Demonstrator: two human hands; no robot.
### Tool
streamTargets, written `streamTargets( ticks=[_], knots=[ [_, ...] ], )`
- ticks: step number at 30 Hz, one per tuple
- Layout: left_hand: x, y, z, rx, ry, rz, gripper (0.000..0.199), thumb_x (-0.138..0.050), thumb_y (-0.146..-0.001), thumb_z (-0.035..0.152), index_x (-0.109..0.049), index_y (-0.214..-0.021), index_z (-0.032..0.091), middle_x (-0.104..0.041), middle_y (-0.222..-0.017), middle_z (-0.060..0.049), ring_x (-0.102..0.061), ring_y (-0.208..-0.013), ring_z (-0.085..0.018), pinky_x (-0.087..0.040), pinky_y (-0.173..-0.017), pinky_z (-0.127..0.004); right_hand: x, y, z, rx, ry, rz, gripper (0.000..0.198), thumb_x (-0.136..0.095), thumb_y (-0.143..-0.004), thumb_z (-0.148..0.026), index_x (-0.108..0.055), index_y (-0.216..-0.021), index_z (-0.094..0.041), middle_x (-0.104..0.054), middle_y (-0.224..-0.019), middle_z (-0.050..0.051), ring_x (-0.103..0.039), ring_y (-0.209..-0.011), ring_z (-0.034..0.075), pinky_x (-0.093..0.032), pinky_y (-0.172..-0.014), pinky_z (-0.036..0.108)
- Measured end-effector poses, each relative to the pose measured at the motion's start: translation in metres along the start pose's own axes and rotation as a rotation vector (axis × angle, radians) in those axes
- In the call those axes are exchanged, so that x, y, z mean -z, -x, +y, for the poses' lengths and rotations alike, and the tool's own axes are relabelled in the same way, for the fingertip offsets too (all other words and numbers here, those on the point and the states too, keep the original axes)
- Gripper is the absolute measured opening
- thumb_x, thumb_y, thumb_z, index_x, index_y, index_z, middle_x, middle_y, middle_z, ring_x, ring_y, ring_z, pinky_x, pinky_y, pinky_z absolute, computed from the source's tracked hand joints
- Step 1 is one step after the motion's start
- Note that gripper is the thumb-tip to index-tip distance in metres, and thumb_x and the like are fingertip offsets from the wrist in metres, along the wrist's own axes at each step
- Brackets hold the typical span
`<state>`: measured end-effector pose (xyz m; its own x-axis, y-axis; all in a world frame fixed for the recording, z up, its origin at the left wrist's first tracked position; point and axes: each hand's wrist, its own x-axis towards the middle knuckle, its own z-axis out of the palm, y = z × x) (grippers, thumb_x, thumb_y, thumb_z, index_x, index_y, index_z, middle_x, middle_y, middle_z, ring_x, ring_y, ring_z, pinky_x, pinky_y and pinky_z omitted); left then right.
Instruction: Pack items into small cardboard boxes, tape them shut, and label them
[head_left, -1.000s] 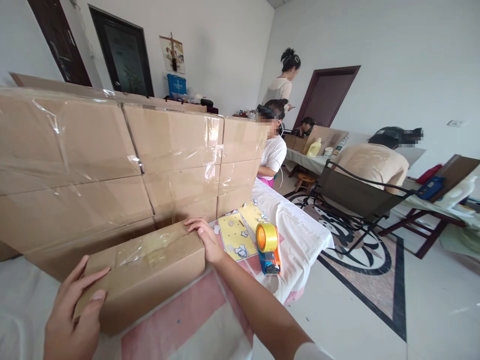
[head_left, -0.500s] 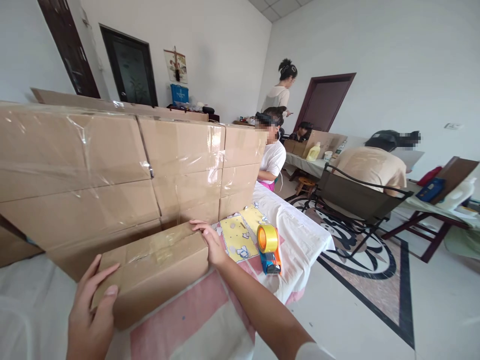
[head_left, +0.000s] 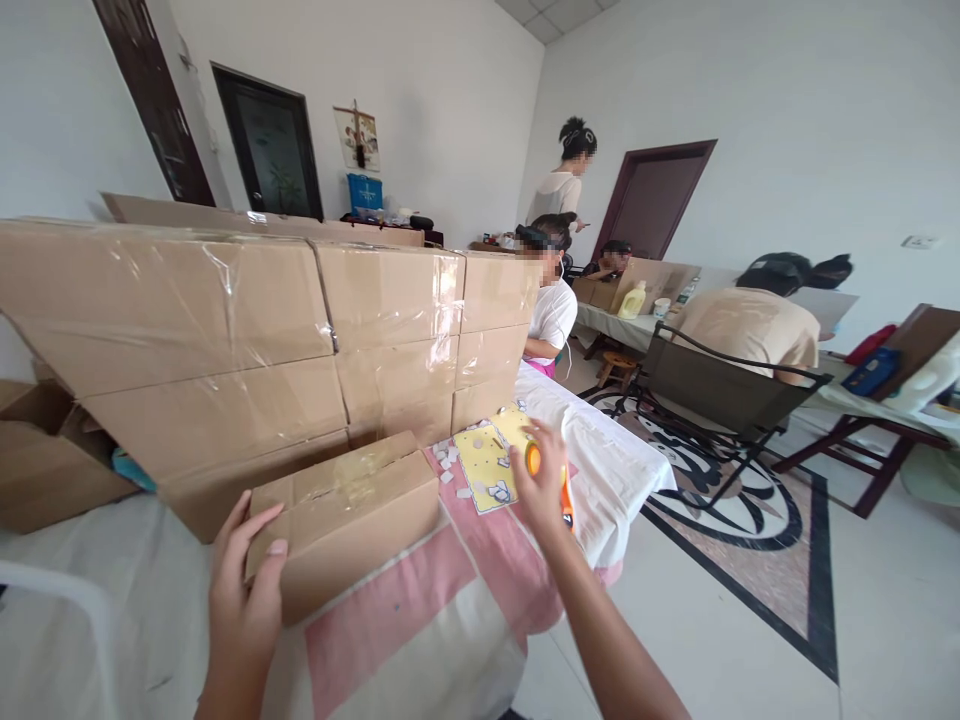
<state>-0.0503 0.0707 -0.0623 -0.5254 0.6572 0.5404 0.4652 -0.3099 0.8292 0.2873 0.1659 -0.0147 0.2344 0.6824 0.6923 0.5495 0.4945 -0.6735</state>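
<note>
A long cardboard box (head_left: 360,540), with clear tape along its top seam, lies on the cloth-covered table. My left hand (head_left: 251,570) grips its left end, fingers over the top edge and thumb on the near side. To the right of the box, my right hand (head_left: 541,475) is curled around the yellow tape roll of a tape dispenser (head_left: 568,505). Most of the dispenser is hidden behind this hand; some orange shows between the fingers and beside the wrist. Next to it lies a yellow patterned sheet (head_left: 480,465).
A wall of stacked, taped cardboard boxes (head_left: 397,300) stands just behind the box. An open carton (head_left: 60,470) sits at the left. Small white scraps (head_left: 446,457) are on the tablecloth (head_left: 622,455). Several other people are across the room; a folding chair (head_left: 731,385) is at right.
My right hand has left the right end of the box and moved right onto the tape dispenser. My left hand stays on the box. The view has shifted slightly left.
</note>
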Motion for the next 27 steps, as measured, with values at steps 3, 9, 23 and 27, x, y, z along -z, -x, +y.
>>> streamTargets(
  ticks=[3,9,23,27],
  knots=[
    [0.0,0.001,0.005,-0.008,0.019,0.002,0.032,-0.059,-0.092,0.042,-0.067,-0.119,0.026,-0.045,-0.162,-0.007,-0.037,-0.153,-0.033,-0.023,-0.13,-0.054,0.047,-0.005,0.033,-0.271,0.331,-0.049,0.077,-0.073,-0.079,-0.05,-0.051,-0.145,-0.018,-0.051,-0.148,0.022,-0.046,-0.138,0.044,-0.035,-0.112,0.065],
    [-0.002,0.002,0.007,-0.01,0.054,-0.043,0.03,-0.061,-0.092,0.04,-0.067,-0.119,0.028,-0.044,-0.163,-0.002,-0.037,-0.154,-0.031,-0.022,-0.13,-0.051,0.059,0.001,0.069,-0.46,0.165,-0.242,0.073,-0.074,-0.074,-0.048,-0.056,-0.141,-0.025,-0.072,-0.121,0.01,-0.067,-0.114,0.032,-0.053,-0.098,0.042],
    [-0.011,0.007,0.002,-0.09,0.105,0.016,0.056,-0.063,-0.09,0.039,-0.05,-0.144,0.03,-0.039,-0.167,-0.001,-0.035,-0.154,-0.031,-0.029,-0.128,-0.051,0.065,0.047,0.049,-0.621,-0.478,-0.014,0.039,-0.078,-0.073,-0.045,-0.073,-0.094,-0.012,-0.079,-0.089,0.012,-0.075,-0.082,0.025,-0.061,-0.073,0.035],
    [-0.014,0.018,0.015,-0.417,-0.022,0.255,0.068,-0.067,-0.085,0.045,-0.048,-0.144,0.018,-0.042,-0.162,-0.014,-0.041,-0.148,-0.036,-0.035,-0.122,-0.056,0.071,0.07,0.026,-0.639,-0.604,0.084,0.038,-0.078,-0.075,-0.045,-0.072,-0.098,-0.014,-0.079,-0.09,0.011,-0.075,-0.087,0.025,-0.062,-0.077,0.036]
  ],
)
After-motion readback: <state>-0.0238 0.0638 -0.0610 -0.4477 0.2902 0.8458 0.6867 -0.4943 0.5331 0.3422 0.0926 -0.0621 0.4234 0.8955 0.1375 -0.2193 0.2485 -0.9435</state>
